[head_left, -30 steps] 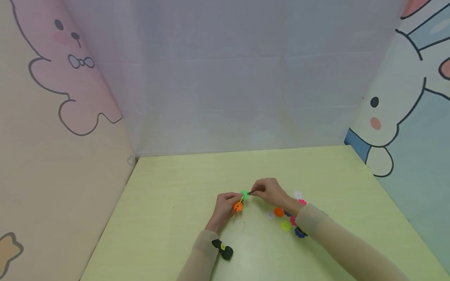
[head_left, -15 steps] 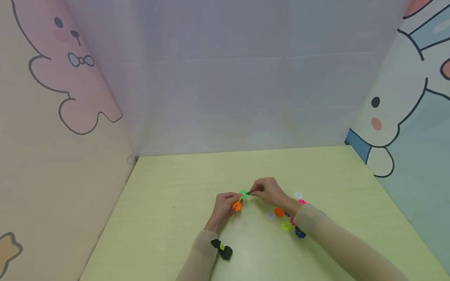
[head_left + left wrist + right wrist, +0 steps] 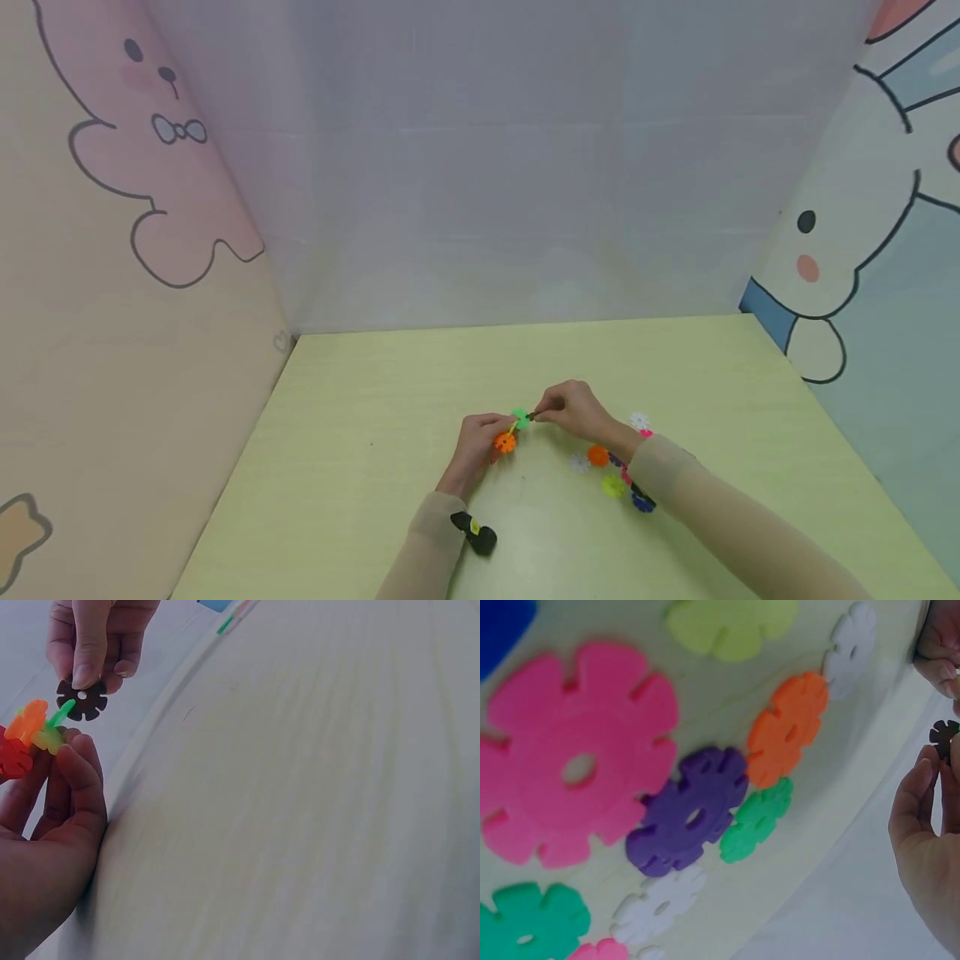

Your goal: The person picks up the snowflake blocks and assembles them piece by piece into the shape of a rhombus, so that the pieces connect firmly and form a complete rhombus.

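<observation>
Your left hand [image 3: 477,442] has its grip closed around a small joined cluster of notched plastic discs, held at the fingertips over the pale yellow-green worktop [image 3: 337,467]. In the left wrist view, the cluster shows a red notched disc [image 3: 15,759], an orange notched disc [image 3: 30,720], a yellow notched disc [image 3: 49,740] and a bright green notched disc [image 3: 60,714] seen nearly edge-on. Your right hand [image 3: 573,410] pinches a dark brown flower-shaped disc [image 3: 91,707] with a small centre hole; that grip is closed to the disc's thickness. The dark brown disc meets the edge of the bright green one, though you cannot tell whether their slots are engaged.

To the right of the cluster, loose discs lie on the worktop, some partly hidden by your right beige sleeve [image 3: 697,483]. The right wrist view shows a large pink disc [image 3: 529,784] beside a purple disc [image 3: 676,834], with an orange flower-shaped disc [image 3: 774,750] and a small green disc [image 3: 742,837] just beside the purple one. A lime-yellow disc [image 3: 735,630] lies near a white disc [image 3: 844,667].
</observation>
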Tool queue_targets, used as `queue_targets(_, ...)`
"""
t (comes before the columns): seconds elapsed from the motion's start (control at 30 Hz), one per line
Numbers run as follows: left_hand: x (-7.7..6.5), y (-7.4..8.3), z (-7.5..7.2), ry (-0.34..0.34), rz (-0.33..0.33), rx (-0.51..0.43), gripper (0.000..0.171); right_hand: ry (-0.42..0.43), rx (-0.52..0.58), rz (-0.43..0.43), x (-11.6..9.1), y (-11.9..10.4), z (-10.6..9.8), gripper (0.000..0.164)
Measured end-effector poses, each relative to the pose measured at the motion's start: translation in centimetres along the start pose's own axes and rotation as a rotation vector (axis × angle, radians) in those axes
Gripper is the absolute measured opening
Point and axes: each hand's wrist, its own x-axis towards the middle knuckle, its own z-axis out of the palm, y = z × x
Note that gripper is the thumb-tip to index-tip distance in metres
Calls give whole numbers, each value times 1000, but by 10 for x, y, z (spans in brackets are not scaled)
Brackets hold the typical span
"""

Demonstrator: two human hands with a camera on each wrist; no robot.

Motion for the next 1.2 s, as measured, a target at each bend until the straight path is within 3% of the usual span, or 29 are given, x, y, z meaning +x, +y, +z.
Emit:
queue_targets(0.5, 1, -1, 0, -21, 9, -26, 21, -3, -65, 26, 3, -7, 2, 6)
queue_targets(0.73, 0, 1, 1, -78, 63, -12, 24, -4, -20, 44, 2, 0, 1, 4)
queue_targets(1.2, -1, 0, 4, -94, 64, -12, 25, -33, -16, 7, 0, -2, -1, 4)
